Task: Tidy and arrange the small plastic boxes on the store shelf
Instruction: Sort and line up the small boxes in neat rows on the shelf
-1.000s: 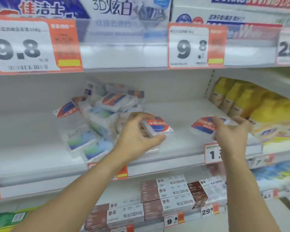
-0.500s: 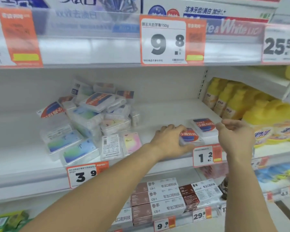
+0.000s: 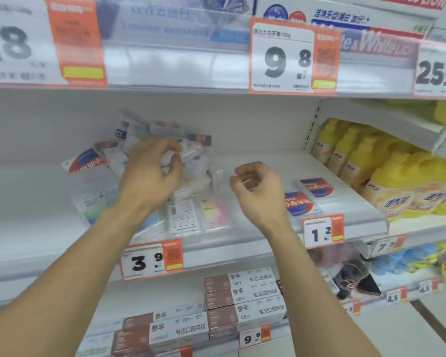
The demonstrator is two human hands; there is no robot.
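Note:
A loose pile of small clear plastic boxes [image 3: 193, 176] lies at the back left of the white shelf [image 3: 258, 158]. One box with a red and blue label [image 3: 85, 163] leans at the pile's left. Two flat boxes [image 3: 184, 215] lie face up in front of the pile. My left hand [image 3: 150, 173] is on top of the pile with its fingers curled among the boxes; blur hides whether it grips one. My right hand [image 3: 258, 191] hovers mid-shelf, fingers loosely curled and holding nothing. Two red and blue labelled boxes [image 3: 303, 204] lie side by side to its right.
Yellow bottles [image 3: 386, 176] fill the shelf's right end. Price tags 3.9 [image 3: 152, 258] and 1.2 [image 3: 323, 230] hang on the front edge. The upper shelf's rail [image 3: 165, 65] sits close overhead. Toothpaste cartons [image 3: 242, 297] are stacked on the shelf below.
My left hand let go of the red and blue box at the right and moved left onto the pile. My right hand drew back leftward, holding nothing.

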